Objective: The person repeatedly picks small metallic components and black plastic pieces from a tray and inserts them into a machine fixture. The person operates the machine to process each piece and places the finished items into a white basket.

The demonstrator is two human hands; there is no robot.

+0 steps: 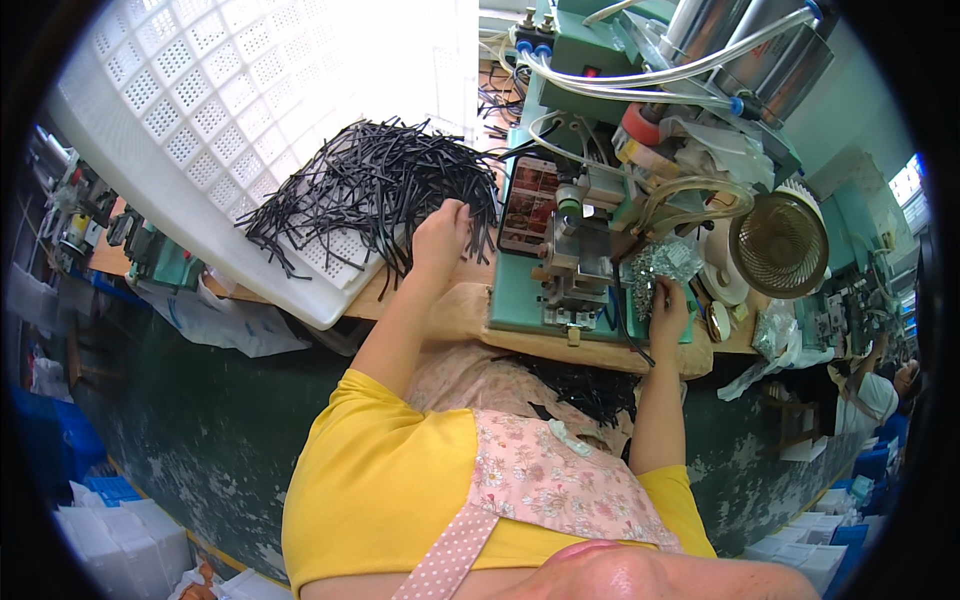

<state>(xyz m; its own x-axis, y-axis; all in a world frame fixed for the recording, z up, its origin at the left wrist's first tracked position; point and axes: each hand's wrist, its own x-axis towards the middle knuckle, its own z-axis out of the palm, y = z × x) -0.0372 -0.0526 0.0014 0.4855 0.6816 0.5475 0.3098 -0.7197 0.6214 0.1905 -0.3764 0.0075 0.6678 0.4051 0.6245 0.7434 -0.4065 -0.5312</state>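
Note:
My left hand [440,238] is at the right edge of a heap of thin black strips [380,185]. Its fingers are curled together, and what they hold, if anything, is hidden. My right hand [668,312] reaches into a pile of small shiny metal parts [645,285] by a clear plastic bag [675,258]. Thumb and fingertips are pinched there; anything between them is too small to make out. Between the hands stands a green bench machine [515,290] with a metal tooling block [580,255]. One dark strip or cable [628,335] hangs down its front.
A large white perforated crate [200,120] holds up the heap at left. A phone [528,205] leans beside the machine. Air hoses [680,75] and a cylinder run overhead. A brown mesh basket [780,245] stands at right. More black strips [590,385] lie across my lap.

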